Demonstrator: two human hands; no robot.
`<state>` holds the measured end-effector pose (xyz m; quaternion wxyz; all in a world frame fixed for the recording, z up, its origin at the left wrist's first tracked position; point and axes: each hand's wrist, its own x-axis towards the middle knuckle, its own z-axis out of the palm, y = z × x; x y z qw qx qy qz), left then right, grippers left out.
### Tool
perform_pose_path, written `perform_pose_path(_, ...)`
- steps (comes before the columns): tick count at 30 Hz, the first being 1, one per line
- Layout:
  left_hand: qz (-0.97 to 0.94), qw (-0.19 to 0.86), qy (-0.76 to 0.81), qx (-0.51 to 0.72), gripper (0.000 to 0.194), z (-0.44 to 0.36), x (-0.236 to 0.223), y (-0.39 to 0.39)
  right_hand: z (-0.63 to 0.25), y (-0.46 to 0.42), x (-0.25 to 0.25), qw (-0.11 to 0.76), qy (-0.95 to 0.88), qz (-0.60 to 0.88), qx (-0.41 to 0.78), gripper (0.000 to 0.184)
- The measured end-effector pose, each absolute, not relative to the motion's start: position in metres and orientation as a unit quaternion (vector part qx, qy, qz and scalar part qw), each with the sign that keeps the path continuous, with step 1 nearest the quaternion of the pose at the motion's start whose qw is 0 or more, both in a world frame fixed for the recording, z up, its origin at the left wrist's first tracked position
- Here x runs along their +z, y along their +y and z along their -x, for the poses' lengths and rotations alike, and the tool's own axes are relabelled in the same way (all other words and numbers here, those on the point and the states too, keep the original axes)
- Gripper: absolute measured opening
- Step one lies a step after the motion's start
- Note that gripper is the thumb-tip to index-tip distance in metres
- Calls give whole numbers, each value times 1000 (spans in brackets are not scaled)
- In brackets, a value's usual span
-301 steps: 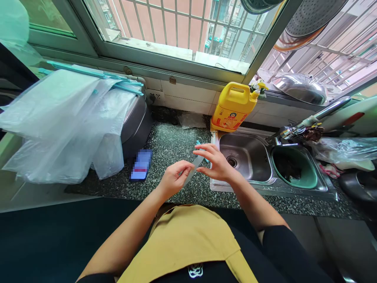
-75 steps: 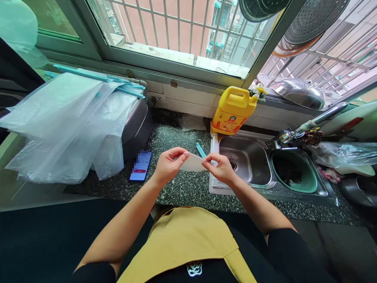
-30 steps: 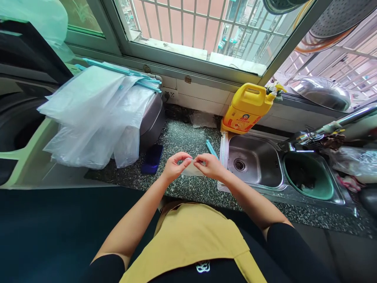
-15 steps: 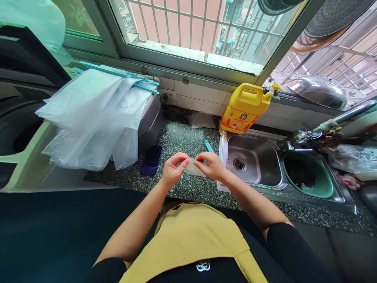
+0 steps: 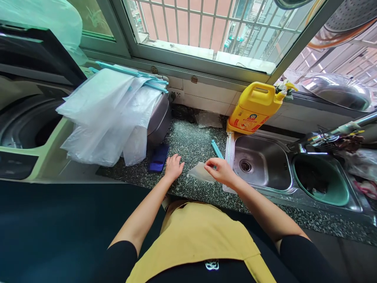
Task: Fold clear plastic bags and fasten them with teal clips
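My right hand (image 5: 220,171) pinches the corner of a small translucent plastic bag (image 5: 201,173) over the speckled counter (image 5: 188,137). Away to its left, my left hand (image 5: 174,167) has its fingers apart and holds nothing. Beside those fingers lies a dark blue flat object (image 5: 158,158), which looks like a phone. A light-blue sealing clip (image 5: 217,149) rests on the counter behind my right hand, which is close to its near end.
Large clear plastic bags (image 5: 100,114) with light-blue rods drape over a dark grey appliance (image 5: 160,122) at left. An open washing machine (image 5: 50,129) stands farther left. On the right are a yellow pump jug (image 5: 255,106), a steel sink (image 5: 262,167) and a green basin (image 5: 324,184).
My left hand has let go of the small bag and moved left toward the dark blue object, its fingers spreading. My right hand keeps its pinch. The view has shifted slightly left.
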<state>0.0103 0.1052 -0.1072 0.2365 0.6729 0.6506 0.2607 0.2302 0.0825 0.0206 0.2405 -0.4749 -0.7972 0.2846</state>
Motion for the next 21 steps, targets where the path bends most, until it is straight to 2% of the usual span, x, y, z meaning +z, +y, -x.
perform_pose_path(3, -675, 271, 614, 307, 18, -18, -95, 103, -229, 83, 18, 243, -798, 474, 284, 13)
perform_pose_path(8, -662, 366, 511, 408, 31, -37, -54, 89, -220, 87, 17, 237, -803, 467, 282, 12)
perform_pose_path(12, -578, 456, 449, 507, 25, -47, -25, 79, -217, 87, 23, 243, -799, 465, 295, 13)
perform_pose_path(16, -560, 455, 451, 526, 21, -47, -10, 74, -218, 83, 29, 296, -788, 449, 300, 2)
perform_pose_path(19, -571, 426, 446, 542, 18, -46, -3, 71, -218, 78, 33, 375, -785, 420, 257, 15)
perform_pose_path(21, -586, 402, 441, 549, 15, -46, 0, 68, -217, 75, 35, 398, -792, 406, 222, 11)
